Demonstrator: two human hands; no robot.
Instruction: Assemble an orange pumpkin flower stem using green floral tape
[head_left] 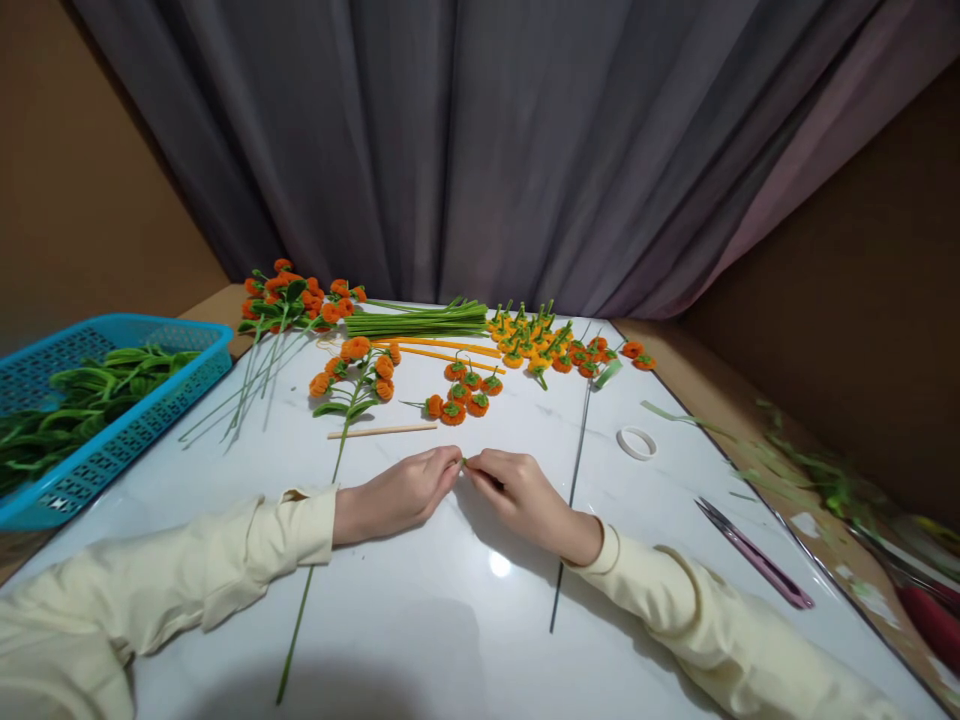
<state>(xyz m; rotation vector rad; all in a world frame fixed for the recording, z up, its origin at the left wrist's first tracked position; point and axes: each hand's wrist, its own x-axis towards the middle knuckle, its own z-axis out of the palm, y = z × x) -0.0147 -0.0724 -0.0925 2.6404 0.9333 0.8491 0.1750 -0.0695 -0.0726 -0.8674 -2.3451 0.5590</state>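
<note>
My left hand [401,493] and my right hand [525,495] meet over the middle of the white table, fingertips pinched close together. Between them shows a tiny green piece [463,462], mostly covered by the fingers, too small to name. A long green stem with orange fuzzy flowers [355,349] and leaves lies under my left forearm. Just beyond my hands sit several loose orange flower heads [453,412] with green undersides. A thin wooden stick [382,432] lies near my left hand. Under my right wrist runs a dark thin rod [580,440].
A blue basket [217,345] of green leaves stands at left. At the back are orange flower stems [281,300], green pipe cleaners [416,321] and yellow flower heads [529,338]. A white ring [637,443], pink-handled snips [757,555] and green scraps [832,485] lie at right.
</note>
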